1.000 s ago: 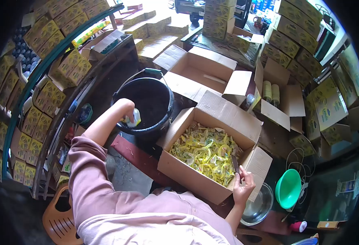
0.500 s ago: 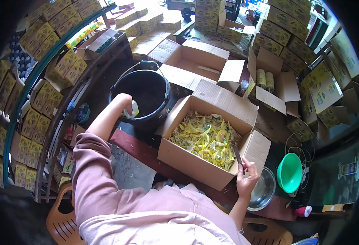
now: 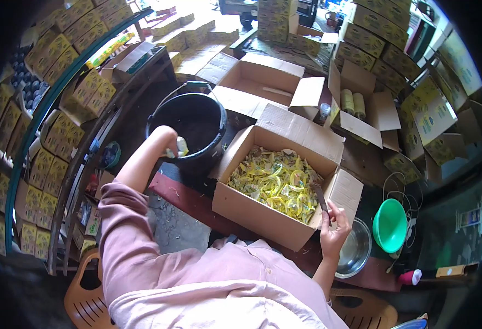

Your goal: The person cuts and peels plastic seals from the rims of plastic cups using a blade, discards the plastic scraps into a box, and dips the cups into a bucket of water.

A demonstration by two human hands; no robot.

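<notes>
My left hand (image 3: 167, 141) is over the near rim of a black bucket (image 3: 224, 118). Its fingers are closed on a small pale piece with yellow and green on it (image 3: 182, 146), too small to name exactly. By the right edge of an open cardboard box (image 3: 257, 218), my right hand (image 3: 335, 226) grips a knife (image 3: 321, 198), its dark blade pointing up and away. Thin yellow and clear plastic wrapper scraps (image 3: 276, 181) fill much of that box. The inside of the bucket is dark, so its contents cannot be made out.
A steel bowl (image 3: 356, 253) and a green plastic bowl (image 3: 389, 226) stand to the right. Beyond the wrapper box are another open carton (image 3: 263, 79) and a box with two pale rolls (image 3: 348, 101). Shelves of yellow cartons (image 3: 60, 137) line the left side.
My view has shifted slightly. The left hand and its piece stay at the bucket rim, and the right hand still holds the knife beside the box. Little else differs.
</notes>
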